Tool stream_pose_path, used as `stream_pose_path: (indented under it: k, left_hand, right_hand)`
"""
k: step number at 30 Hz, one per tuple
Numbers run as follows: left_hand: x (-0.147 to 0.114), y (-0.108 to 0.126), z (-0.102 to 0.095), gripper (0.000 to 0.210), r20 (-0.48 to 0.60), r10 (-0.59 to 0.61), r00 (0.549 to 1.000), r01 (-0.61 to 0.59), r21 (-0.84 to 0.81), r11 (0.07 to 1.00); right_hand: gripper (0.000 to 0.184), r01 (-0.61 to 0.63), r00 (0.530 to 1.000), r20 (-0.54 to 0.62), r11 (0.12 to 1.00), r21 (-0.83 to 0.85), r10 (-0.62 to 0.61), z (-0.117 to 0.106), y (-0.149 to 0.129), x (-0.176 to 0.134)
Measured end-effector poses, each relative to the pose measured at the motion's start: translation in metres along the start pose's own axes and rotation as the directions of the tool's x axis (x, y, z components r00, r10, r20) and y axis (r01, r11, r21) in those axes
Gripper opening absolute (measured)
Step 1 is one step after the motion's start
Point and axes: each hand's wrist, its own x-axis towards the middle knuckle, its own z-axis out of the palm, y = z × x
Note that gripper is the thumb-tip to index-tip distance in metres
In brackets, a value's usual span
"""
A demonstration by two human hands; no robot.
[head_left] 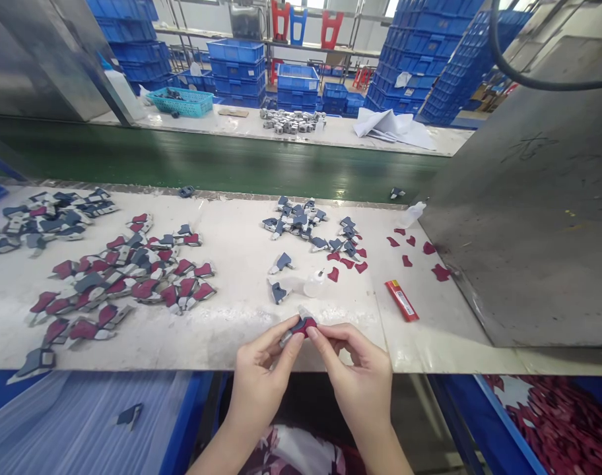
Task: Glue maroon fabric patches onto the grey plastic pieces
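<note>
Between my two hands is a small navy-and-white plastic part (301, 324) with a dark red piece on its face, held just above the front of the bench. My left hand (266, 359) pinches its left side between thumb and fingers. On the other side, the thumb and fingertips of my right hand (355, 363) close on the red side. The fingers hide part of it. Beyond my hands lie a small clear squeeze bottle (313, 284) and two loose navy parts (282, 262). Farther off is a heap of navy parts (298, 218), with loose red pieces (347, 263) to its right.
Parts with red faces (145, 288) are heaped at left. A red-and-yellow packet (402, 301) lies right of my hands, before a metal panel (533, 198). A green conveyor belt (222, 168) runs behind the bench. A bin of red pieces (568, 422) stands below right.
</note>
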Motion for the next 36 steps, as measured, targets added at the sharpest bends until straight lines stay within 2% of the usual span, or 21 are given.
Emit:
stream_pose_path:
  k: [4,8,9,11,13,15,20,27,33,36]
  left_hand:
    - [0.004,0.006,-0.001,0.027,0.026,-0.022,0.999,0.023,-0.069,0.997]
    - [0.006,0.015,-0.006,0.024,0.047,-0.037,0.998,0.041,-0.096,0.995]
    - [0.006,0.017,-0.007,0.024,0.056,-0.037,0.998,0.042,-0.095,0.995]
    - [0.006,0.02,-0.01,0.022,0.077,-0.026,0.997,0.033,-0.092,0.995]
    - [0.005,0.022,-0.012,0.021,0.095,-0.012,0.995,0.02,-0.081,0.997]
    - [0.002,0.022,-0.012,0.02,0.098,0.0,0.995,0.006,-0.063,0.998]
    - [-0.004,0.019,-0.009,0.021,0.064,0.042,0.997,-0.04,-0.027,0.999]
    - [-0.005,0.021,-0.004,0.02,0.028,0.087,0.996,-0.085,-0.051,0.995]
    - [-0.013,0.02,0.0,0.025,0.014,0.107,0.994,-0.106,-0.027,0.994]
    - [-0.017,0.02,0.004,0.027,-0.027,0.071,0.997,-0.072,-0.048,0.996]
  right_hand:
    - [0.006,0.18,0.983,-0.009,0.981,-0.073,-0.181,0.002,0.003,-0.001]
    - [0.019,0.223,0.968,-0.075,0.957,-0.186,-0.24,0.0,0.004,0.0]
    - [0.025,0.214,0.971,-0.062,0.958,-0.189,-0.23,-0.001,0.004,0.0]
    - [0.03,0.181,0.983,0.051,0.976,-0.121,-0.176,-0.004,0.004,0.001]
    - [0.028,0.116,0.976,0.187,0.993,-0.004,-0.114,-0.006,0.004,0.002]
    - [0.025,0.054,0.97,0.234,0.996,0.076,-0.07,-0.006,0.003,0.001]
    - [0.019,-0.003,0.983,0.182,0.993,0.116,-0.018,-0.002,0.0,-0.003]
    - [0.026,-0.007,0.975,0.221,0.984,0.18,-0.033,-0.001,-0.001,-0.002]
    - [0.017,-0.044,0.993,0.115,0.966,0.253,0.015,0.007,-0.004,-0.008]
    - [0.015,-0.036,0.997,0.079,0.965,0.259,0.016,0.01,-0.005,-0.008]
